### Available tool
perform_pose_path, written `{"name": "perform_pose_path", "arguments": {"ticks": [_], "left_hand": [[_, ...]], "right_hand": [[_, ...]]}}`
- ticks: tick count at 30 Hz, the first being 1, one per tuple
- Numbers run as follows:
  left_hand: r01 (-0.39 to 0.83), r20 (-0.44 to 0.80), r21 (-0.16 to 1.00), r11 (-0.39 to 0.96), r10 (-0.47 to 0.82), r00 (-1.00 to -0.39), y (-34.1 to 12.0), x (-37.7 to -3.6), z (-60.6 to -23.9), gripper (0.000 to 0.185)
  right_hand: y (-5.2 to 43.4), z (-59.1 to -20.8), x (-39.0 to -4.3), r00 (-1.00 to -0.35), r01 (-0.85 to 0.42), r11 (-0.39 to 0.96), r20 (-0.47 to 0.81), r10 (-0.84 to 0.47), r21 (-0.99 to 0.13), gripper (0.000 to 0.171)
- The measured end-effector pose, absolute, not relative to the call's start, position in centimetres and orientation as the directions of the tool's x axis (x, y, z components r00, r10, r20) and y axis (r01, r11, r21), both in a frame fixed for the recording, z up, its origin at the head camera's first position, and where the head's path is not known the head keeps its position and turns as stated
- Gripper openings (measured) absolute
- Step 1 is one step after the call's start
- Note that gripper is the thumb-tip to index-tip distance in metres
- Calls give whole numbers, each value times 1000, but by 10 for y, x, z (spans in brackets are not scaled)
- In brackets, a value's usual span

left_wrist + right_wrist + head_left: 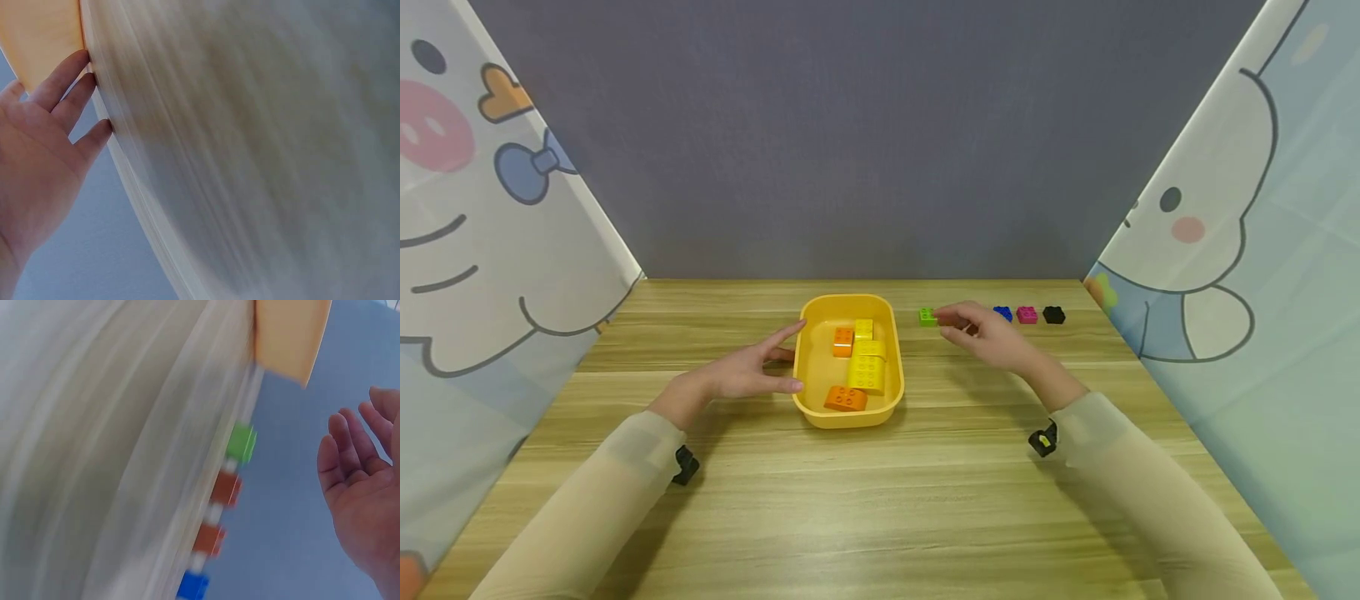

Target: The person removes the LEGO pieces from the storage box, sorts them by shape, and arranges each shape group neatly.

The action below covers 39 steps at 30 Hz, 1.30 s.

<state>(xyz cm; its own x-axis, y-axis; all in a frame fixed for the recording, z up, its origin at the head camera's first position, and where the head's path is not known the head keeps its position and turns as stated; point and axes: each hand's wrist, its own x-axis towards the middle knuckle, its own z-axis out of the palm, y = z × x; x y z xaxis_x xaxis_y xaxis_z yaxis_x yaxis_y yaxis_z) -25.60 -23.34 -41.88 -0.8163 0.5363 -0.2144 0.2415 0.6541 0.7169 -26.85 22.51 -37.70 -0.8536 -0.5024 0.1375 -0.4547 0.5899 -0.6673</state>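
A yellow tub (850,417) stands mid-table and holds orange bricks (846,398) and yellow bricks (867,372). My left hand (775,360) lies beside the tub's left wall, fingers straight, fingertips at the rim; the left wrist view shows this hand (62,112) flat and empty next to the tub (44,31). My right hand (946,325) hovers just right of a green brick (927,317), fingers relaxed. In the right wrist view it (350,462) is open and clear of the green brick (240,442) and two red bricks (226,487).
A row of small bricks runs along the back right of the wooden table (880,500): blue (1003,313), pink (1027,314), black (1054,314). Cartoon-printed screens close both sides, and a grey wall stands behind.
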Motion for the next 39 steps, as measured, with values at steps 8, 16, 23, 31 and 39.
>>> {"name": "perform_pose_path", "arguments": {"ticks": [8, 16, 23, 31, 39], "left_hand": [[254, -208, 709, 657, 539, -816, -234, -256, -418, 113], [238, -213, 721, 651, 534, -818, -233, -256, -419, 112], [232, -223, 722, 652, 536, -814, -232, -256, -419, 112], [232, -218, 730, 643, 540, -813, -231, -255, -419, 111], [246, -208, 720, 649, 540, -815, -232, -255, -419, 112]], "right_hand": [[171, -376, -269, -754, -564, 490, 171, -634, -665, 37], [131, -381, -271, -645, -643, 410, 169, -745, -647, 35], [105, -386, -271, -602, -663, 401, 132, -787, -632, 35], [90, -400, -271, -584, -667, 418, 85, -807, -618, 32], [84, -405, -271, -586, -690, 503, -6, -810, -521, 34]]}}
